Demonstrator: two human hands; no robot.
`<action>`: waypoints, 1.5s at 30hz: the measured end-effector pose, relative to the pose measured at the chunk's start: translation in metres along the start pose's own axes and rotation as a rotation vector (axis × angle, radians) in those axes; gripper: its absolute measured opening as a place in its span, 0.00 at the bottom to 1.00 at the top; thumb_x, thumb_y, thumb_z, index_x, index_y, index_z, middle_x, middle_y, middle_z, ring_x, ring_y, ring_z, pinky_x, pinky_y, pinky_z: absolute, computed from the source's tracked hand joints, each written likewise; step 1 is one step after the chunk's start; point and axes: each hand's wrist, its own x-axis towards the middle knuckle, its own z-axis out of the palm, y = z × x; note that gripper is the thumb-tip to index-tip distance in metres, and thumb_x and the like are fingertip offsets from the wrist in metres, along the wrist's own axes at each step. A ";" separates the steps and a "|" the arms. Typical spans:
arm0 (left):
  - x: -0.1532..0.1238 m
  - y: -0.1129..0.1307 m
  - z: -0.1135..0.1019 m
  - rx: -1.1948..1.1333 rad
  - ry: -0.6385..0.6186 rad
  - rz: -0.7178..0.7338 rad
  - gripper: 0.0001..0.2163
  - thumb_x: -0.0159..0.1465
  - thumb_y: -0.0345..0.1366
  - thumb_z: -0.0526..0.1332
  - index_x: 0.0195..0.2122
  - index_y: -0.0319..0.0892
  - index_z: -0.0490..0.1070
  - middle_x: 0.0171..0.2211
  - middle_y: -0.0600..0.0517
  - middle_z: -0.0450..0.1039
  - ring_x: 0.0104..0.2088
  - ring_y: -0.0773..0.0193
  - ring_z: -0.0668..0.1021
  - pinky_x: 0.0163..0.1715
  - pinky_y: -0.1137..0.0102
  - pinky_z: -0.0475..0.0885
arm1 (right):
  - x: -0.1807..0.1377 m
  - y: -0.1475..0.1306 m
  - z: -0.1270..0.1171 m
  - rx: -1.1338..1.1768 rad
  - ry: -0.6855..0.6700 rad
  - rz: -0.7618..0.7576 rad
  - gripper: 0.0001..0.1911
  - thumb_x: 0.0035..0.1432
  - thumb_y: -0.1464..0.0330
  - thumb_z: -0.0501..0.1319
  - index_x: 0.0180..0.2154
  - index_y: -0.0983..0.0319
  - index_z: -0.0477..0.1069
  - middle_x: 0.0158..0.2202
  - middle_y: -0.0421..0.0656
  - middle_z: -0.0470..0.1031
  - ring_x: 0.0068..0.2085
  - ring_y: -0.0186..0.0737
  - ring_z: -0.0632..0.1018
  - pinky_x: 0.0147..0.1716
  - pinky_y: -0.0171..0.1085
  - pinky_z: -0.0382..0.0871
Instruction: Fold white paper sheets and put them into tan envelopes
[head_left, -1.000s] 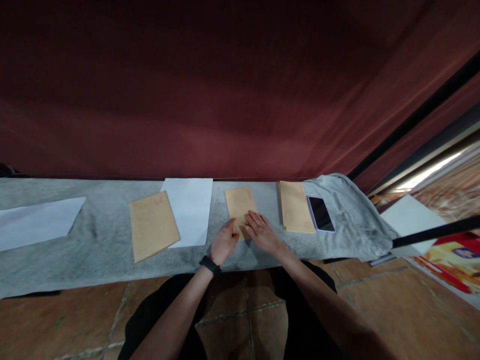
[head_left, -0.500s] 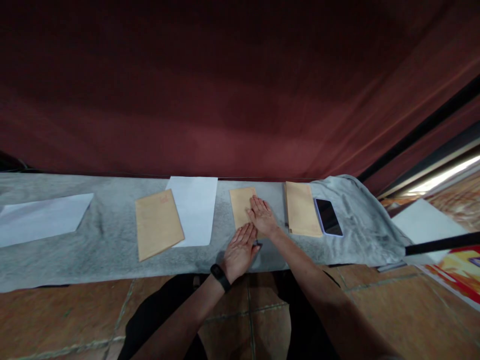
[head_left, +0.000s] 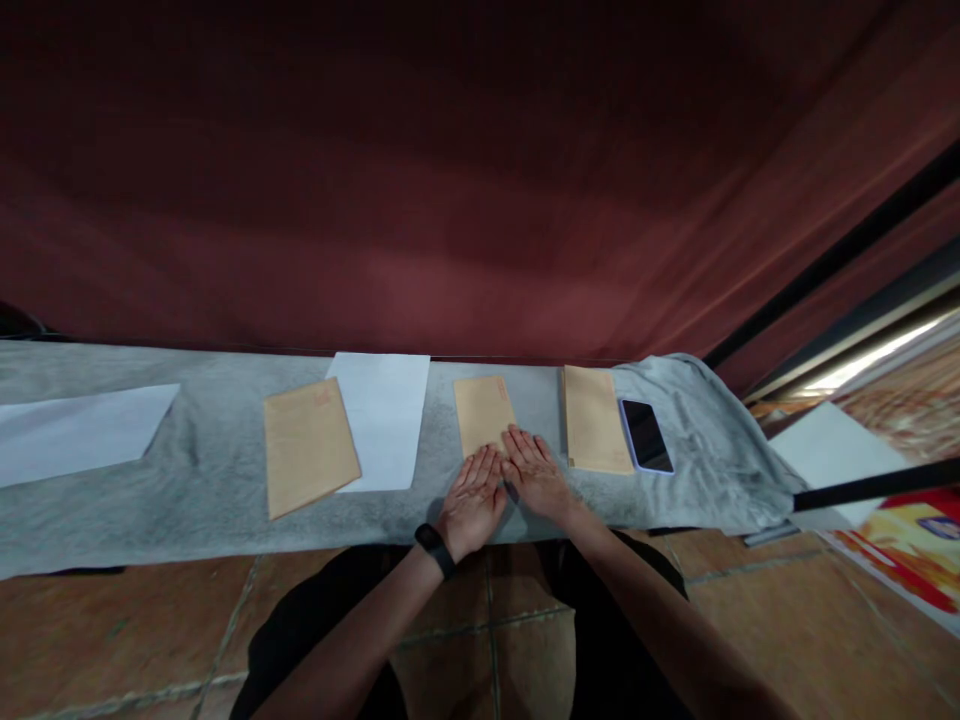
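Note:
A brown paper envelope (head_left: 482,408) lies flat on the grey cloth in front of me, with red print near its far right corner. My left hand (head_left: 474,498) rests flat over its near edge, fingers stretched out. Beside it, my right hand (head_left: 537,474) lies flat with fingers extended over the envelope's near right corner. The two hands nearly meet at the fingertips and thumbs. Neither one grasps anything. The envelope's near edge is hidden beneath them.
To the right are a stack of brown envelopes (head_left: 596,418) and a phone (head_left: 646,436). On the left, more brown envelopes (head_left: 309,446) overlap white paper (head_left: 390,420). Further left lies another white sheet (head_left: 82,432). Grey cloth (head_left: 217,450) covers the narrow table, backed by a dark red curtain (head_left: 450,220).
My right hand has slid down the envelope toward me, uncovering its upper part and the red print. My left hand has stayed near the envelope's near edge. The view has shifted slightly.

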 end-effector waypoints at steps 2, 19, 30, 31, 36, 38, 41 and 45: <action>0.003 -0.001 -0.001 0.006 -0.025 -0.033 0.27 0.71 0.35 0.44 0.69 0.31 0.56 0.72 0.41 0.52 0.72 0.55 0.55 0.70 0.56 0.52 | -0.004 -0.002 0.000 0.001 0.005 0.012 0.29 0.74 0.62 0.42 0.71 0.65 0.51 0.72 0.50 0.50 0.72 0.45 0.55 0.70 0.51 0.47; 0.118 -0.020 -0.001 0.026 -0.022 -0.124 0.30 0.73 0.51 0.41 0.72 0.42 0.51 0.74 0.48 0.47 0.74 0.52 0.48 0.71 0.48 0.41 | -0.001 -0.013 0.005 0.104 -0.007 0.133 0.28 0.71 0.65 0.47 0.66 0.72 0.61 0.68 0.57 0.59 0.71 0.52 0.59 0.70 0.53 0.45; 0.105 -0.034 -0.001 0.101 0.048 -0.229 0.31 0.73 0.48 0.43 0.73 0.37 0.48 0.73 0.43 0.47 0.73 0.51 0.49 0.71 0.52 0.42 | -0.001 -0.014 -0.003 0.105 -0.005 0.134 0.30 0.72 0.64 0.46 0.70 0.68 0.53 0.72 0.51 0.52 0.71 0.51 0.58 0.71 0.52 0.44; 0.100 -0.036 -0.001 0.107 0.055 -0.231 0.31 0.73 0.49 0.43 0.73 0.37 0.48 0.73 0.42 0.47 0.73 0.52 0.50 0.71 0.53 0.43 | -0.001 -0.014 -0.003 0.106 -0.008 0.134 0.30 0.72 0.64 0.46 0.70 0.69 0.53 0.72 0.51 0.52 0.71 0.51 0.57 0.71 0.52 0.44; 0.078 -0.041 -0.006 0.123 0.057 -0.240 0.31 0.73 0.49 0.43 0.72 0.35 0.48 0.73 0.41 0.48 0.73 0.53 0.51 0.71 0.55 0.45 | -0.001 -0.013 -0.002 0.107 -0.016 0.151 0.31 0.71 0.63 0.48 0.69 0.70 0.55 0.72 0.53 0.52 0.72 0.51 0.57 0.71 0.51 0.45; 0.070 -0.041 -0.009 0.131 0.043 -0.246 0.31 0.73 0.48 0.43 0.73 0.36 0.48 0.73 0.41 0.49 0.73 0.53 0.52 0.71 0.56 0.45 | -0.001 -0.011 0.000 0.110 -0.020 0.158 0.31 0.71 0.63 0.48 0.69 0.70 0.56 0.72 0.53 0.52 0.71 0.51 0.58 0.70 0.52 0.45; 0.061 -0.041 -0.013 0.142 0.016 -0.248 0.31 0.73 0.48 0.43 0.72 0.36 0.49 0.73 0.41 0.49 0.73 0.53 0.52 0.71 0.55 0.45 | -0.002 -0.009 0.001 0.120 -0.009 0.155 0.30 0.70 0.63 0.48 0.69 0.68 0.55 0.71 0.52 0.54 0.71 0.52 0.60 0.70 0.52 0.46; 0.051 -0.039 -0.016 0.158 0.004 -0.250 0.31 0.73 0.47 0.43 0.72 0.33 0.51 0.73 0.40 0.49 0.73 0.51 0.51 0.71 0.53 0.43 | -0.003 -0.009 -0.002 0.122 -0.012 0.164 0.31 0.70 0.64 0.48 0.69 0.69 0.55 0.71 0.54 0.54 0.71 0.53 0.59 0.69 0.52 0.46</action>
